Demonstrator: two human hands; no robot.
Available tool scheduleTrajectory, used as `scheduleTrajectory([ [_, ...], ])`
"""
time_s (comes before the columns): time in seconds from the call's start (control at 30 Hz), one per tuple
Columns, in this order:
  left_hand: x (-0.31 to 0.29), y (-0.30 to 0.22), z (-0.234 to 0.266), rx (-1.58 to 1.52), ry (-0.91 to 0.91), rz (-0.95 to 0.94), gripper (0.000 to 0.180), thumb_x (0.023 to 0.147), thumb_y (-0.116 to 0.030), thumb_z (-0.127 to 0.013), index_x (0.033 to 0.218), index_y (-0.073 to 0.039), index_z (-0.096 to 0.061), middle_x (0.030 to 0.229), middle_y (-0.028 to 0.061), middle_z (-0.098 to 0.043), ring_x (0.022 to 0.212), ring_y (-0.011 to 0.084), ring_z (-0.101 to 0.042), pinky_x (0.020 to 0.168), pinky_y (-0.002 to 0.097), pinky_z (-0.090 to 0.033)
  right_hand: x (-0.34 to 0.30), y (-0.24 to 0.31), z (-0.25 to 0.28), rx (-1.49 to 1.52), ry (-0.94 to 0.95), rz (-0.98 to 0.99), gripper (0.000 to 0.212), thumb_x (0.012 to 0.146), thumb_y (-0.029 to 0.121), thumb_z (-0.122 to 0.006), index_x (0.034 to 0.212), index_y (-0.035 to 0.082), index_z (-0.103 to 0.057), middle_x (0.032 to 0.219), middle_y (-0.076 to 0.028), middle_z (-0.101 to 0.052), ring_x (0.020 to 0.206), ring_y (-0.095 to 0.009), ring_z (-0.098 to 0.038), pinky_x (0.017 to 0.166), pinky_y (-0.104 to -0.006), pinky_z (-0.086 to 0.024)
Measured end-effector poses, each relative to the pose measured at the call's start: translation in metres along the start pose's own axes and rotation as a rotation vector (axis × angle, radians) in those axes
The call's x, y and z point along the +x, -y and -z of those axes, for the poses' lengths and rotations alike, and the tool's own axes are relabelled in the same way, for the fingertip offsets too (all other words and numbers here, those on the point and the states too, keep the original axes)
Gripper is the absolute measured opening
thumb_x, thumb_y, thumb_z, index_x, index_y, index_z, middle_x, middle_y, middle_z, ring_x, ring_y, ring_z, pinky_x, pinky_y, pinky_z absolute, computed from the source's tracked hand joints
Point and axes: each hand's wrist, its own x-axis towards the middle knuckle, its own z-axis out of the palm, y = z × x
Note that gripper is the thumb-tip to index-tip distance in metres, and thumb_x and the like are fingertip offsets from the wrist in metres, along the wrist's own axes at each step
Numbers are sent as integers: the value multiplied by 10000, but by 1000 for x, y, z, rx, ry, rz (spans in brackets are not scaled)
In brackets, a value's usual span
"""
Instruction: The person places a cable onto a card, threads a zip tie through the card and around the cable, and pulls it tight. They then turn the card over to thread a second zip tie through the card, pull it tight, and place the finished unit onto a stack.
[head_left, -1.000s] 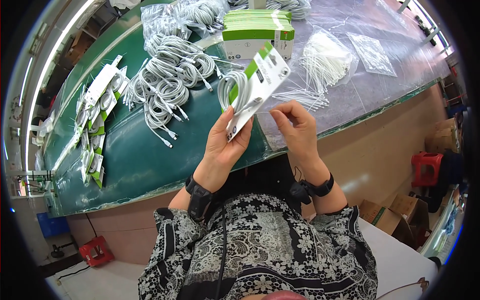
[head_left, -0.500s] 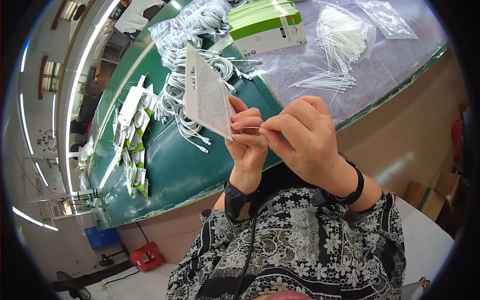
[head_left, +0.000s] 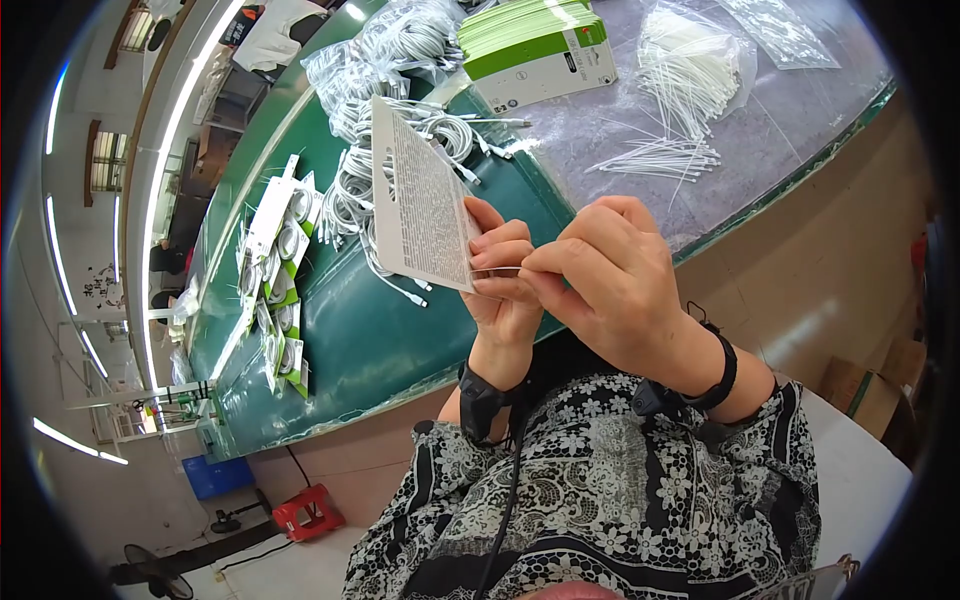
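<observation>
My left hand [head_left: 507, 315] grips a white packaging card [head_left: 420, 205] by its near right edge, tilted up above the table, with fine print on the side I see. Behind the card, the far side is hidden. Thumb and forefinger of my right hand [head_left: 615, 285] pinch a thin white cable tie [head_left: 498, 268] that runs to the card's lower right edge between the left fingers. Whether the tie passes through the card cannot be made out. Coiled white cables [head_left: 350, 190] lie on the green table beyond the card.
Finished-looking carded cables [head_left: 283, 270] lie in a row at the left. A stack of green and white cards [head_left: 545, 65] stands at the back. Loose cable ties [head_left: 660, 158] lie beside a bag of ties [head_left: 690, 70] at the right. Bagged cables [head_left: 410, 40] sit behind.
The card has turned slightly, so its printed side shows more. My left hand has shifted a little to the right and down; my right hand keeps its pinch on the tie.
</observation>
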Motion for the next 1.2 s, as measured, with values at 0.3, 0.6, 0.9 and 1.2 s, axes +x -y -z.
scheduleTrajectory([
  [0.3,1,11,6,78,-67,-61,335,953,-211,-550,1271,-105,-557,910,57,-496,829,143,-539,681,265,-586,-1,-3,1,60,44,4,189,711,50,-735,866,82,-631,778,-25,-588,685,-198,-560,698,-339,-432],
  [0.6,-12,-22,1,838,-488,-49,412,940,-207,-557,1302,-38,-457,1177,134,-582,1004,253,-633,761,363,-596,-34,-24,16,127,190,-309,329,785,-13,-638,1107,27,-589,991,-95,-643,887,-247,-615,853,-376,-431],
  [0.9,3,-11,1,1060,-678,-99,419,923,-158,-576,1301,-22,-456,1203,140,-588,1069,255,-622,870,403,-559,-73,-70,4,218,113,-492,346,797,-56,-631,1138,-12,-583,1072,-115,-640,989,-203,-604,827,-320,-485],
  [1.2,5,4,-1,1368,-621,-187,363,925,-118,-586,1260,-16,-489,1190,116,-593,1055,215,-620,885,365,-541,0,-31,49,-138,404,139,358,774,60,-714,1112,82,-599,1105,-77,-611,915,-240,-561,830,-365,-437],
])
